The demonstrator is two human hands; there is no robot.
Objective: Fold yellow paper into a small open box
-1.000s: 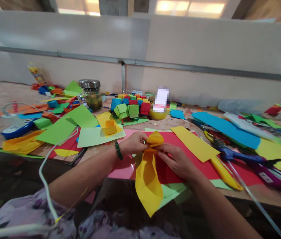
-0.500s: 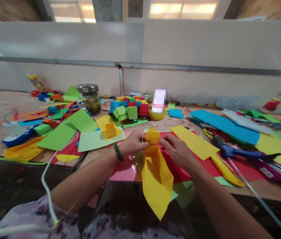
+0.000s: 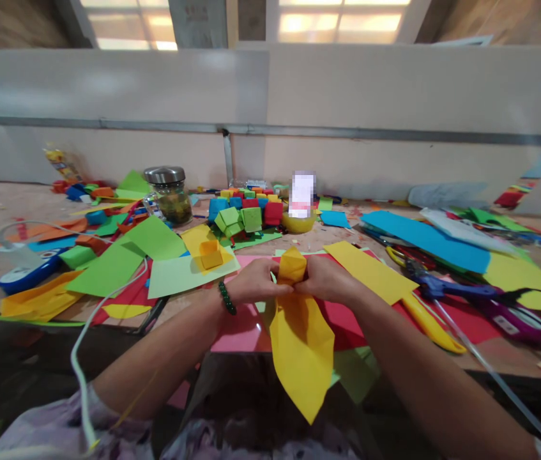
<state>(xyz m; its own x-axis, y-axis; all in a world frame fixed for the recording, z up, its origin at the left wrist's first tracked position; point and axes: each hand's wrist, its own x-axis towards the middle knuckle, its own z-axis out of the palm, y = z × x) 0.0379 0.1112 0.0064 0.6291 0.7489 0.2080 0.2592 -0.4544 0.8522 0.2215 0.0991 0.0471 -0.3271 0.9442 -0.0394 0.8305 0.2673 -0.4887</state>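
Pinching opposite sides of a folded yellow paper piece (image 3: 303,351), the 2 bare hands meet near its narrow waist: the left hand (image 3: 257,281) has its fingers narrowed on the paper's left edge, and the right hand (image 3: 325,280) grips the right edge, its fingertips partly hidden. The piece's long pointed end hangs over the front of the wooden table (image 3: 273,245), in front of a glossy pink sheet (image 3: 240,332) and a red sheet (image 3: 344,326). A dark green beaded bracelet (image 3: 227,298) circles the left wrist. Beyond the hands stand many small multicoloured paper cubes (image 3: 251,218) and a clear glass jar with a metal lid (image 3: 170,199); a flat yellow rectangular sheet (image 3: 368,269) lies to the right.
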